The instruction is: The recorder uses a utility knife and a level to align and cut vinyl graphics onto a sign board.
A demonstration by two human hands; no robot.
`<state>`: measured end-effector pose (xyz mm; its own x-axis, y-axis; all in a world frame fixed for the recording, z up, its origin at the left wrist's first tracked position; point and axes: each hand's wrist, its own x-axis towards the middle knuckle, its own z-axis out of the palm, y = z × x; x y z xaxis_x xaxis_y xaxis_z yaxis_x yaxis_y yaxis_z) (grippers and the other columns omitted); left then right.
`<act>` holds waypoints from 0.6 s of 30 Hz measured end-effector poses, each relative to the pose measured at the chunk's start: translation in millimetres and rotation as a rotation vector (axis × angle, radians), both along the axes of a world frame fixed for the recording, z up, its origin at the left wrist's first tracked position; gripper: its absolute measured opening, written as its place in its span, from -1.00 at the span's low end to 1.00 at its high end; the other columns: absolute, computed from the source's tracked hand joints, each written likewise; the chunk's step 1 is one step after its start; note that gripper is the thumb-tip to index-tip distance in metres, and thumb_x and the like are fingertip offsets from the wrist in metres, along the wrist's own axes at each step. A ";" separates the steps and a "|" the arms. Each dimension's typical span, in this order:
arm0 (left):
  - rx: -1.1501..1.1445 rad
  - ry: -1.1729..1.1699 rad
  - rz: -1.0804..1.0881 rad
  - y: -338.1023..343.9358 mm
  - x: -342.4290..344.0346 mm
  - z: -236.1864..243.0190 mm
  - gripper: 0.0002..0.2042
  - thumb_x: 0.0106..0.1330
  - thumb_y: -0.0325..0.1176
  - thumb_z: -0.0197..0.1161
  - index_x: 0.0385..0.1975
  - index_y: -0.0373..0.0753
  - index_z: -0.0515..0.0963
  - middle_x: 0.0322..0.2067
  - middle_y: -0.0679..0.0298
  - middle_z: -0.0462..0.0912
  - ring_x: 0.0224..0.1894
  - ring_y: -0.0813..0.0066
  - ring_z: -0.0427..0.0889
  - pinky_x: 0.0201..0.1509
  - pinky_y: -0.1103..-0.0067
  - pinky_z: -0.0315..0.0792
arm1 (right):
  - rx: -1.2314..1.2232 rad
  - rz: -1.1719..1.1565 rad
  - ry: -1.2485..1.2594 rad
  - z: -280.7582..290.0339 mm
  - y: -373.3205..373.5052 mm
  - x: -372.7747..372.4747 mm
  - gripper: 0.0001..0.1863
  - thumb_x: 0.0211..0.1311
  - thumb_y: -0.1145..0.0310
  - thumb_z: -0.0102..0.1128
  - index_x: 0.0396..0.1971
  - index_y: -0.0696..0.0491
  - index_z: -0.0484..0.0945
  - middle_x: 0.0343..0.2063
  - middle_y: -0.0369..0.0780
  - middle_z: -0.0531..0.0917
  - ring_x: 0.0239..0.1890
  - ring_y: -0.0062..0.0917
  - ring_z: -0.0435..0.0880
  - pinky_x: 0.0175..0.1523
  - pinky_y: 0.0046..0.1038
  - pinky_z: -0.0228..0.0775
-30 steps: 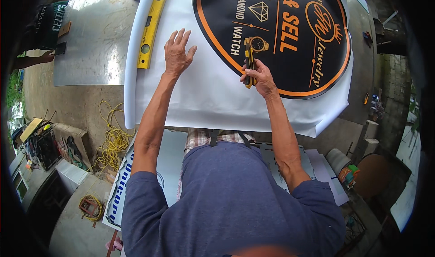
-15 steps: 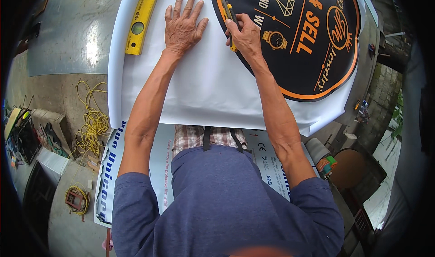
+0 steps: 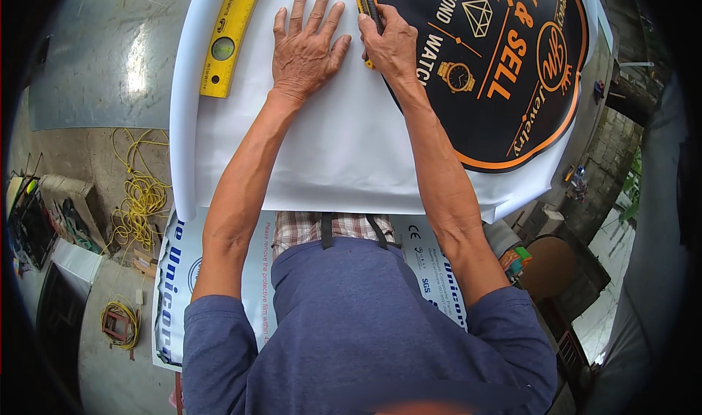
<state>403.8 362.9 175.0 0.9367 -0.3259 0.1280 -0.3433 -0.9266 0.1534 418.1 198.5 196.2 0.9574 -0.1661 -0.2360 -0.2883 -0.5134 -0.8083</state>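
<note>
My left hand [image 3: 306, 46] lies flat with fingers spread on a white vinyl sheet [image 3: 314, 152]. My right hand [image 3: 393, 46] is closed round a yellow and black utility knife [image 3: 371, 11], held at the left edge of a round black printed graphic [image 3: 504, 100] with an orange border. Its blade tip is too small to make out. The graphic carries lettering, a diamond outline and a gold watch picture, and belongs to the white sheet. Left of my left hand, a yellow spirit level [image 3: 227, 42] rests on the sheet beside its rolled edge.
Beneath the sheet, a pale printed panel [image 3: 256, 269] reaches back under me. A shiny metal sheet [image 3: 102, 64] stands to the left. Tangled yellow cord [image 3: 139, 203] and a cord reel [image 3: 119, 323] lie on the floor. At the right is a round brown piece [image 3: 550, 267].
My right hand and the knife have shifted slightly left and up along the graphic's edge. My left hand keeps its flat place on the sheet. The whole view has tilted a little.
</note>
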 end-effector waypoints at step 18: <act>0.038 -0.078 -0.105 10.9 7.0 -11.3 -0.45 0.54 0.08 0.00 0.48 0.11 0.33 0.52 0.37 0.24 0.56 0.13 0.13 0.56 0.07 -0.08 | 0.199 -0.462 0.023 14.7 -43.9 -97.3 -0.69 0.27 0.24 0.26 -0.24 0.22 0.61 -0.44 -0.05 0.68 -0.34 -0.22 0.72 -0.15 -0.21 0.51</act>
